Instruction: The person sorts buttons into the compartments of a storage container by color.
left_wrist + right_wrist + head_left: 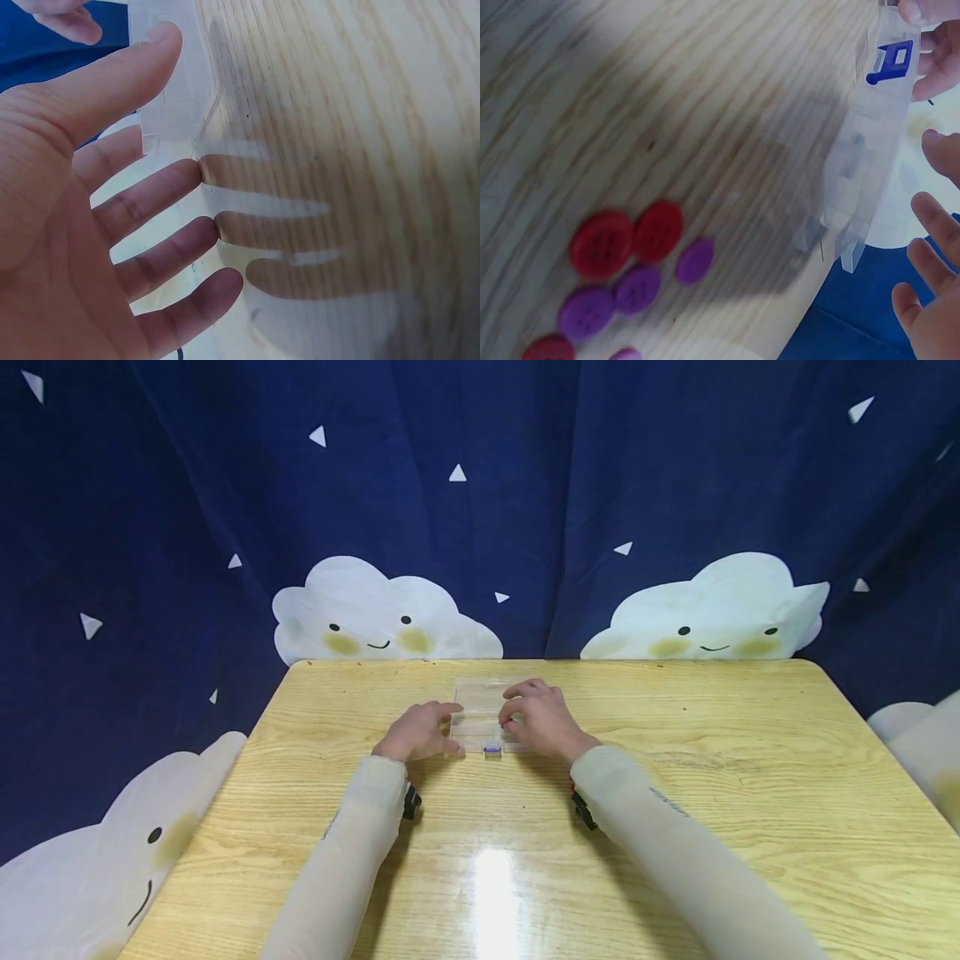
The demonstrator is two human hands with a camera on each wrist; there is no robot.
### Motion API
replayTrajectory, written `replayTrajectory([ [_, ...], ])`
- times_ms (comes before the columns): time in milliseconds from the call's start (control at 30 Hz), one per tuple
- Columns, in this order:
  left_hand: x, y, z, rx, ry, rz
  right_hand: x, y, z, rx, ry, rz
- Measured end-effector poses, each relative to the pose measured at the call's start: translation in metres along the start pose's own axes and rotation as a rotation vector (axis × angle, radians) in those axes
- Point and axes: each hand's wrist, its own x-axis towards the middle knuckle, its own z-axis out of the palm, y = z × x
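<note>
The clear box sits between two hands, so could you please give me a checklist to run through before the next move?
1. Clear box resting on the table: ok.
2. Left hand at the box's left side: ok.
3. Right hand free of buttons: cannot tell; a purple spot shows by its fingertips.
4. Blue latch fastened: cannot tell.
5. No loose buttons on the table: not ok; red buttons and purple buttons lie there.

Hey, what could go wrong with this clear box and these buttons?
The right hand could brush the round red buttons and round purple buttons lying loose on the wood-grain table, scattering them. The clear plastic box might slide if the left hand, at its side, nudges it.
</note>
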Motion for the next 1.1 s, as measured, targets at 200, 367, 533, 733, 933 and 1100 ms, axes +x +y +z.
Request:
replayTrajectory([
  [200, 0.001, -0.001, 0.0, 0.0, 0.001, 0.0, 0.007, -0.007, 0.001, -0.009, -0.036, -0.014],
  [367, 0.001, 0.0, -0.001, 0.004, 0.008, 0.006, 0.017, -0.016, -0.001, -0.021, -0.083, -0.001],
  [533, -0.001, 0.001, -0.001, 0.006, 0.008, 0.014, 0.022, -0.024, 0.003, -0.027, -0.111, 0.005],
  [733, 0.0, 0.0, -0.001, 0.019, 0.006, 0.023, 0.025, -0.028, 0.006, -0.048, -0.138, 0.009],
  [933, 0.0, -0.001, -0.001, 0.015, 0.01, 0.021, 0.027, -0.03, 0.007, -0.065, -0.15, -0.003],
  [1100, 0.001, -0.001, -0.001, 0.016, 0.006, 0.017, 0.027, -0.028, 0.009, -0.09, -0.166, -0.01],
])
